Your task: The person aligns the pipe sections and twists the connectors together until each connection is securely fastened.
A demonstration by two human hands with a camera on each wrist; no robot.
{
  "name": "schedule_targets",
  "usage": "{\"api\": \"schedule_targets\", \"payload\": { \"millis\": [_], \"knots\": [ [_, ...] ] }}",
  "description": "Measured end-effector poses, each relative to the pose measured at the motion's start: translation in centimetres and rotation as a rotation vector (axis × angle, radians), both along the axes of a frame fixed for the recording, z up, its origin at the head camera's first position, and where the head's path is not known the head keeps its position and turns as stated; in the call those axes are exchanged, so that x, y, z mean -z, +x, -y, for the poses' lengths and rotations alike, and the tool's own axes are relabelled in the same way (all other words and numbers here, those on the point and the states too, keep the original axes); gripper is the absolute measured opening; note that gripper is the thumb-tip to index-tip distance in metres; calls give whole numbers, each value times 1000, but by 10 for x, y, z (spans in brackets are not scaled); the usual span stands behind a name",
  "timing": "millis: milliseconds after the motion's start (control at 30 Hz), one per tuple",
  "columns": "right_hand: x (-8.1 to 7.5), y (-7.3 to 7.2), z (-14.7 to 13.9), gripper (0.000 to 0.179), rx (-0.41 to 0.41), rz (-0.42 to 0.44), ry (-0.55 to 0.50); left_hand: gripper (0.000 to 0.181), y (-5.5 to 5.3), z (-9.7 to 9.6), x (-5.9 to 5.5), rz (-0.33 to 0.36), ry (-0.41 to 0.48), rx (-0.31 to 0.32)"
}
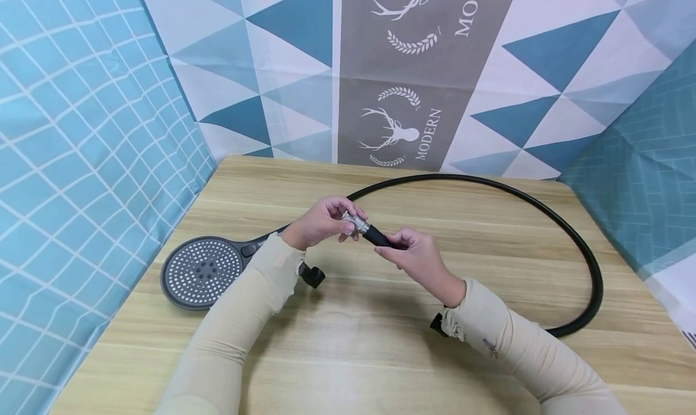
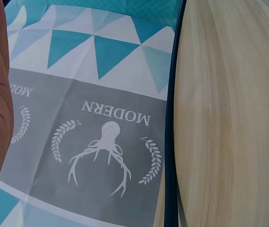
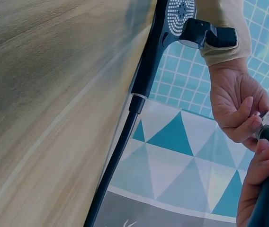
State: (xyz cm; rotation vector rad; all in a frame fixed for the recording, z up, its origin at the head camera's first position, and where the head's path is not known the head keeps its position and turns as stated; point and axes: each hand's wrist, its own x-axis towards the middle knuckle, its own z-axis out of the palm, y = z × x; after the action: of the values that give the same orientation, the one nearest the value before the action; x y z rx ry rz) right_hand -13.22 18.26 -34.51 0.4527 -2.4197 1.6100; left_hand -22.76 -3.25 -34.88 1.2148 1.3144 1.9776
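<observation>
In the head view, my left hand [image 1: 325, 223] pinches a small silver metal fitting [image 1: 356, 223] between thumb and fingers. My right hand [image 1: 420, 257] grips the black sleeve [image 1: 376, 236] directly below that fitting, so the two meet end to end above the tabletop. A grey shower head [image 1: 203, 273] with a pale dotted face lies on the left of the table, its handle partly behind my left forearm. The right wrist view shows the black hose [image 3: 113, 172] joined to the handle [image 3: 148, 71], and also my left hand [image 3: 238, 101] at the fitting [image 3: 266, 119].
A wood-grain table [image 1: 353, 354] carries everything. The hose [image 1: 544, 212] loops in a wide arc across its back and right side, passing behind my right forearm. Patterned sheets stand at the back [image 1: 293, 70] and on both sides. Black wrist-camera mounts [image 1: 312, 276] stick out beneath my wrists.
</observation>
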Motion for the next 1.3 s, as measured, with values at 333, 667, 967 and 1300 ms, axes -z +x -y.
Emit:
{"api": "schedule_targets", "payload": {
  "millis": [333, 667, 967, 1300],
  "knots": [
    [-2, 0, 0, 13, -22, 8, 24, 13, -1, 2, -3, -11, -10, 22],
    [-2, -4, -4, 12, -114, 188, -47, 13, 2, 5, -5, -25, -60, 2],
    [-4, -11, -8, 12, -182, 352, -150, 14, 1, 4, -5, -18, -84, -19],
    [0, -8, -7, 13, -171, -9, 147, 15, 1, 2, -2, -61, -103, -11]
  ]
}}
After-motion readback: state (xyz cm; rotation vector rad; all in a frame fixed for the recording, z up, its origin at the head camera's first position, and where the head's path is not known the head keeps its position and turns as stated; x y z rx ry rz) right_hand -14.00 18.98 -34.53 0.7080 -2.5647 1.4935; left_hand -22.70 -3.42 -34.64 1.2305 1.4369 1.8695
